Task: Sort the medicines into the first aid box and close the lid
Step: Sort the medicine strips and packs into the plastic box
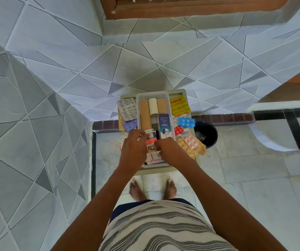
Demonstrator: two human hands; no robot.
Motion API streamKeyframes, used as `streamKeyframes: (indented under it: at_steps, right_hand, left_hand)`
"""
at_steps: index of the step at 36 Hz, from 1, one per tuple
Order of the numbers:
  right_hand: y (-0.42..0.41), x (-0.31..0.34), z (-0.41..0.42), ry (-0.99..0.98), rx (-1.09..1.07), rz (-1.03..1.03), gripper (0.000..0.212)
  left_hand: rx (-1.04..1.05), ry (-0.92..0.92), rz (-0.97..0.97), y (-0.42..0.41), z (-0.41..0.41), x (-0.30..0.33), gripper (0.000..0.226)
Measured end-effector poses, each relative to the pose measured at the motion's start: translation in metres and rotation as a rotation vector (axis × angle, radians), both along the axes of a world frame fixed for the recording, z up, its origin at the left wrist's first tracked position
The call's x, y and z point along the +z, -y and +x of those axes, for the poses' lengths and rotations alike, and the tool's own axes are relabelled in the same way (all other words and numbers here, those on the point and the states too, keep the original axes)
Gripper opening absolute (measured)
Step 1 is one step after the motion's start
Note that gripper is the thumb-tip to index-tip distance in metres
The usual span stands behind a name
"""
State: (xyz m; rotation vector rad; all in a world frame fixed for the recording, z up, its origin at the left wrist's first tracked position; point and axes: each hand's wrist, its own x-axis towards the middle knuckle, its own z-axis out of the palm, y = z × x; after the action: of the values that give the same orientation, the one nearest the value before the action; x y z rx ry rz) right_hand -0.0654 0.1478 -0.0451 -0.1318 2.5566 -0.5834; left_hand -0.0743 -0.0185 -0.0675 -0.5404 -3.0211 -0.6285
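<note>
Striped top (160, 230) and bare feet (136, 190) nearest, on the tiled floor (254, 178). Both arms reach forward to a small bench (181, 91). Left hand (133, 147) hovers over the near left of the clear box (152, 96), fingers bent by a small bottle (150, 135); whether it grips anything I cannot tell. Right hand (167, 149) is curled, pinching a white-red strip (152, 157) at the box's near end. Hands close together, just apart. In the box further on: a blue-white carton (164, 127), then three bandage rolls (153, 106) side by side. Left of the box: silver strips (127, 108), purple pack (130, 125). Right: yellow packs (179, 105), blue blister (186, 122), red blister (178, 130), pink blister (190, 141) on gold foil (196, 151). Dark bin (209, 133) just beside the bench's right. Tiled wall (145, 60) behind.
</note>
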Motion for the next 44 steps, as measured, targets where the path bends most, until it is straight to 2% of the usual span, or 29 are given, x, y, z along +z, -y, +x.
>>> streamKeyframes:
  at_steps: [3, 8, 11, 14, 21, 26, 29, 32, 35, 37, 41, 44]
  right_hand:
    - [0.006, -0.007, 0.004, -0.008, 0.045, 0.088, 0.02]
    - [0.007, -0.012, 0.012, -0.07, 0.047, 0.137, 0.026]
    - [0.005, -0.012, 0.015, -0.118, 0.055, 0.145, 0.026]
    - [0.003, -0.011, 0.018, -0.138, 0.063, 0.122, 0.027]
    - [-0.009, -0.012, 0.023, -0.291, -0.011, 0.029, 0.02]
    - [-0.009, -0.012, 0.023, -0.285, 0.001, -0.002, 0.024]
    - [-0.014, -0.01, 0.027, -0.305, -0.113, -0.092, 0.021]
    - [-0.029, -0.003, 0.033, -0.402, -0.353, -0.193, 0.018]
    - [-0.051, -0.002, 0.033, -0.453, -0.551, -0.165, 0.02]
    - [-0.07, -0.006, 0.032, -0.447, -0.671, -0.159, 0.021]
    - [-0.103, -0.018, 0.019, -0.422, -0.737, -0.144, 0.028]
    - [-0.125, -0.028, -0.004, -0.341, -0.723, -0.136, 0.033]
  left_hand:
    - [-0.003, -0.002, -0.02, -0.001, -0.004, -0.007, 0.04]
    - [-0.016, 0.017, -0.04, -0.006, -0.018, -0.003, 0.031]
    - [-0.055, 0.052, -0.062, -0.006, -0.021, -0.001, 0.038]
    - [-0.106, 0.048, -0.125, -0.003, -0.021, 0.0, 0.047]
    - [-0.193, 0.083, -0.143, 0.008, -0.027, 0.007, 0.047]
    - [-0.208, 0.123, -0.145, 0.006, -0.029, 0.01, 0.047]
    - [-0.189, 0.147, -0.115, 0.005, -0.03, 0.011, 0.049]
    - [-0.123, 0.136, -0.049, 0.001, -0.027, 0.013, 0.046]
    - [-0.082, 0.114, 0.076, -0.013, -0.023, 0.018, 0.037]
    - [-0.106, 0.079, 0.094, -0.029, -0.021, 0.022, 0.034]
    - [-0.19, -0.008, -0.065, -0.069, -0.028, 0.026, 0.031]
    - [-0.22, 0.005, -0.231, -0.105, -0.04, 0.026, 0.029]
